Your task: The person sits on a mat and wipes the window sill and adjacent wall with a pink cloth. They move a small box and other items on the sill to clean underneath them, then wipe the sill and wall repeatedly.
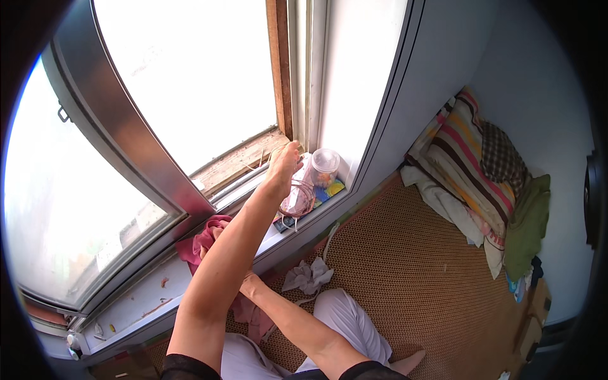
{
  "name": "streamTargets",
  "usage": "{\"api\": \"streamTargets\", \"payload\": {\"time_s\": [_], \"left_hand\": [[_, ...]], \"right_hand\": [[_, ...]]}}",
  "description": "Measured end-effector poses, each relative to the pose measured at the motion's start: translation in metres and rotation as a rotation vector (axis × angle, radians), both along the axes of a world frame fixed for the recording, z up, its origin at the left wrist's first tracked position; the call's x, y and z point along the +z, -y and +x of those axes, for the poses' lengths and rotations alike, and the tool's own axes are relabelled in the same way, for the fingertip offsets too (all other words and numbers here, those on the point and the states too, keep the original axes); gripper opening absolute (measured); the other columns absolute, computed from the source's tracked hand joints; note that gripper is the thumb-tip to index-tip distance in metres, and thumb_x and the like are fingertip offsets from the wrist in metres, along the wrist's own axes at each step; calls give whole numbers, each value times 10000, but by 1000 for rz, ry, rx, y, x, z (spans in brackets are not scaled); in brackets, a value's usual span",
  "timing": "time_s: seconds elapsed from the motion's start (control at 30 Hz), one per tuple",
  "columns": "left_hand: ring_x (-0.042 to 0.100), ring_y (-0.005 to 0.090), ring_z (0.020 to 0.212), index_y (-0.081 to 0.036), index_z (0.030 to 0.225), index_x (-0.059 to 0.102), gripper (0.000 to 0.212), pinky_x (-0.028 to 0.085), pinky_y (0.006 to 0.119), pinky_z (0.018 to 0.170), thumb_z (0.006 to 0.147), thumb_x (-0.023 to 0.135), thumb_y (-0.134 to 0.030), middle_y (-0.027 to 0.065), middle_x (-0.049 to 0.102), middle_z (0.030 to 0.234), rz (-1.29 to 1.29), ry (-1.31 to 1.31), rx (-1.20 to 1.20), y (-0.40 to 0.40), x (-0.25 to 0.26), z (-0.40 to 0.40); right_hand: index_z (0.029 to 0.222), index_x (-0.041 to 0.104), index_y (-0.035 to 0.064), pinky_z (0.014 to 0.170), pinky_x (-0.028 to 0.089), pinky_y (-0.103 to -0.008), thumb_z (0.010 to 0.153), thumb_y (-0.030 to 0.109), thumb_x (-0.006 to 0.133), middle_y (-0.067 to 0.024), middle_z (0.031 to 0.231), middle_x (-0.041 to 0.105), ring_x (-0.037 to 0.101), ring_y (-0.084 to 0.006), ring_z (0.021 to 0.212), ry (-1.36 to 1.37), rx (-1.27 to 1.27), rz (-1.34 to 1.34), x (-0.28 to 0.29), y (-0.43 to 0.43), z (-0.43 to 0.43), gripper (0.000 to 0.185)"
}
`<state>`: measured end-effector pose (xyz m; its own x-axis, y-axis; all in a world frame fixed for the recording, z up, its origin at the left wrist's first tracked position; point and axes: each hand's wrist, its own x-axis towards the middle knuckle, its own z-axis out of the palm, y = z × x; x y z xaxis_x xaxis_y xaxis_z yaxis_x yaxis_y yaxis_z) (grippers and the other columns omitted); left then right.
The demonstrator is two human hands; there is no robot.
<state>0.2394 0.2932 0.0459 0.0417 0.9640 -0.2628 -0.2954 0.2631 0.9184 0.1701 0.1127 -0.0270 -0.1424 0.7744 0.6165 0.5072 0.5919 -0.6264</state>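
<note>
My left hand point(284, 164) is stretched up to the lower right corner of the open window, beside the wooden frame point(281, 71). Its fingers are bunched, and I cannot tell whether they hold anything. Crossing beneath the left forearm, my right hand point(217, 233) grips a crumpled dark pink cloth point(190, 243) on the windowsill point(137, 297); the forearm hides much of that hand. Just below the left hand lie a coil of brown cable point(304, 195) on a pale pink item and a clear plastic jar point(325, 166) with a lid.
A blue and yellow printed item point(332, 191) lies under the jar. Crumpled white tissue point(308, 278) rests on the woven mat point(380, 247), near my bent knee. A striped pillow point(468, 152) and a green cloth point(529, 223) are piled at right. The window sash point(137, 128) stands left.
</note>
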Motion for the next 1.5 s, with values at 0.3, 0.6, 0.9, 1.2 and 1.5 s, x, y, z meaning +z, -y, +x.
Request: {"api": "streamTargets", "payload": {"time_s": [0.3,0.6,0.9,1.2,1.5], "left_hand": [[239,324,1481,1,1541,250,939,147,424,1216,954,324,-728,251,301,1560,26,-147,-138,12,20,7],[657,228,1033,36,1366,495,632,510,339,922,1062,347,-498,164,664,1151,374,-181,34,137,62,-110],[634,124,870,-43,1141,646,269,482,260,761,1057,449,-206,31,681,975,153,-520,1095,403,-18,-322],[637,185,837,-30,1030,677,121,510,320,745,922,641,-72,74,665,926,197,-1103,842,437,-69,-305],[571,271,920,-82,914,694,121,437,401,840,841,720,-175,71,599,918,156,-1584,469,387,-56,-313]], "right_hand": [[1063,643,50,840,454,-464,795,431,703,-156,1031,612,576,-340,989,46,-13,-12,-1,2,7,469],[1042,615,47,781,458,-461,790,339,710,-162,964,608,596,-372,900,36,-80,32,0,-11,-1,397],[1099,573,-4,832,480,-474,863,286,629,-203,1054,614,612,-396,971,-13,-120,47,-7,-6,-14,378],[1092,581,25,852,485,-463,837,359,687,-156,1068,616,616,-371,990,108,-150,60,-14,-16,-10,433],[1091,582,24,862,483,-465,831,356,702,-161,1077,615,613,-374,1002,114,-144,34,-15,-16,-11,438]]}}
